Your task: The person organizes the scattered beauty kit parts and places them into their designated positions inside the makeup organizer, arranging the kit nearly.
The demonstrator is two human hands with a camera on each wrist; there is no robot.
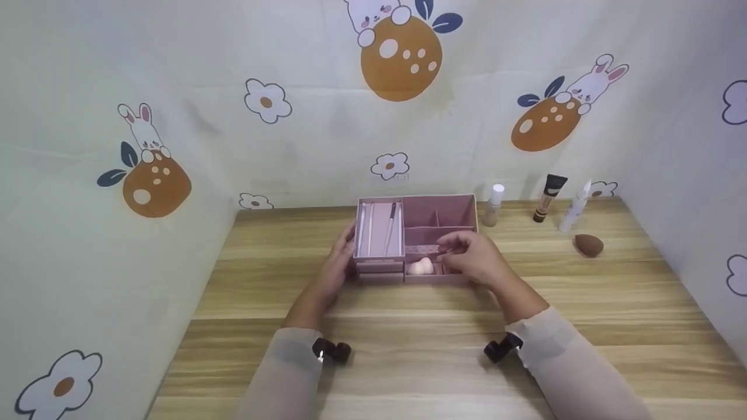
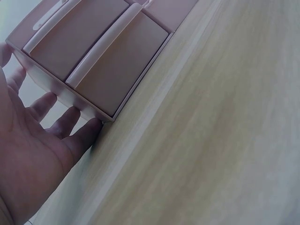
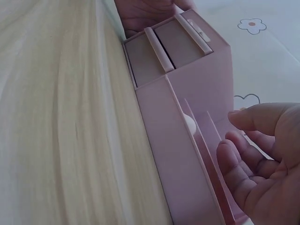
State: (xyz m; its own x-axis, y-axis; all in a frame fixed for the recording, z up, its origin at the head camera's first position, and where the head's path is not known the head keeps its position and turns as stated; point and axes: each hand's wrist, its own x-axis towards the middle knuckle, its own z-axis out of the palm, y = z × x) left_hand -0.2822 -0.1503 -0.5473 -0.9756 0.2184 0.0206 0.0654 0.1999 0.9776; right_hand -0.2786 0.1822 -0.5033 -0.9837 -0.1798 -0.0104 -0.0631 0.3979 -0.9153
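Note:
A pink desk organizer (image 1: 382, 267) stands on the table, with two drawers under a top tray on its left side. Thin brushes (image 1: 390, 230) lie in that tray. Against the organizer's left side rests my left hand (image 1: 338, 262), its fingertips spread along the wall in the left wrist view. My right hand (image 1: 475, 256) hovers over the front right compartments, fingers loosely bent and thumb apart, with nothing showing between them in the right wrist view. Just left of its fingertips, a pale rounded sponge (image 1: 421, 266) sits in the front compartment. A patterned strip (image 1: 421, 249) shows behind it.
Right of the organizer stand a small white-capped bottle (image 1: 494, 205), a black-capped tube (image 1: 548, 198) and a white pointed bottle (image 1: 576, 205). A brown makeup sponge (image 1: 589, 245) lies in front of them. A printed cloth (image 1: 315, 140) hangs behind the wooden table (image 1: 408, 338).

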